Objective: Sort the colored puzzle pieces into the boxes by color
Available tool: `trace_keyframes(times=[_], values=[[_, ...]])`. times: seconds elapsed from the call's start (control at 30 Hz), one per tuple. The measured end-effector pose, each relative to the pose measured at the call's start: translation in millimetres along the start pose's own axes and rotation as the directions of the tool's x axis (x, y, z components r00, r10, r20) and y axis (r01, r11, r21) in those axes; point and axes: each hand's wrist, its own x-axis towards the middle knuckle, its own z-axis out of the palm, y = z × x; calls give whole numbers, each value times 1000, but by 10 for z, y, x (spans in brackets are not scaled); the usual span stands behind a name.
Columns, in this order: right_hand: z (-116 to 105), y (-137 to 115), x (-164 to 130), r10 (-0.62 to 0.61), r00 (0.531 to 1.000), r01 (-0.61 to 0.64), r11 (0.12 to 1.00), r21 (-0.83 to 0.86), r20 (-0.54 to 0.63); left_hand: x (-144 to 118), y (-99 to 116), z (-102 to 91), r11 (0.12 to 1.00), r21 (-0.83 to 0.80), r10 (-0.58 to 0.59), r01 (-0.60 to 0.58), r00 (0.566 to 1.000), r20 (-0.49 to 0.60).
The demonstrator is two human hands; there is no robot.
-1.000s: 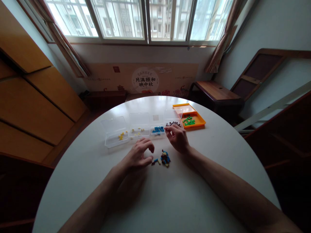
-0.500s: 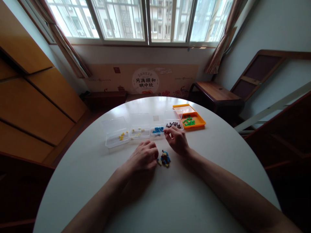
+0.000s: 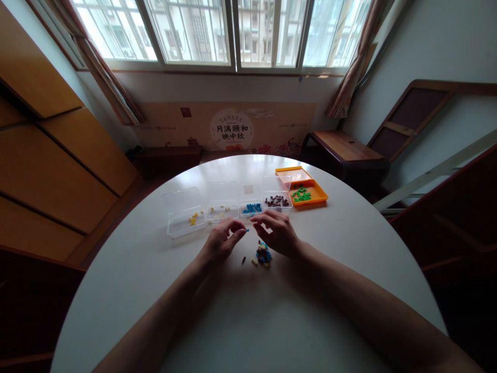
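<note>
Between the thumb and fingertips of my left hand (image 3: 223, 239) is a small blue toy brick (image 3: 247, 230). My right hand (image 3: 277, 232) hovers just to the right of it, its fingers curved and apart, with nothing visible in them. Below my hands, a little heap of blue, brown and pale yellow bricks (image 3: 263, 254) lies on the white table. A brown brick (image 3: 244, 260) and a pale yellow brick (image 3: 254, 262) rest loose on its left side. Beyond my fingers stands a clear box of blue bricks (image 3: 252, 208).
A clear box (image 3: 176, 230) with yellow bricks stands at left. Beside it is one with pale yellow bricks (image 3: 220, 213). Dark brown bricks (image 3: 276, 201) fill another clear box, next to an orange box (image 3: 320, 194) with green bricks. The round white table (image 3: 330, 321) curves away before a window.
My right hand has drawn back from the blue bricks' box toward my left hand. My left hand has lifted away from the heap, uncovering the brown brick, and now pinches a blue brick.
</note>
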Motion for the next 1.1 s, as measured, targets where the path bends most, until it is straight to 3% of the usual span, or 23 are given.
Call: trace_keyframes(times=[0.17,0.37,0.5,0.73,0.93,1.1], values=[[26,-33,-6,-114,992,113,993,19,52,-3,2,8,995,-56,-86,85,996,-19],[24,-15,-10,-104,994,104,995,-4,46,-4,-4,11,997,-35,-75,74,997,-25],[22,-27,3,-94,994,95,995,-17,46,-14,-13,9,992,-58,-115,110,990,-86],[22,-27,12,5,996,1,997,-72,90,-47,9,-32,999,-11,-48,47,970,-236],[33,61,24,129,991,-131,986,-98,-30,-95,-36,-124,995,100,53,-15,918,-392],[65,128,131,241,960,-253,965,-74,-140,-100,-64,-164,988,147,100,-45,914,-393]])
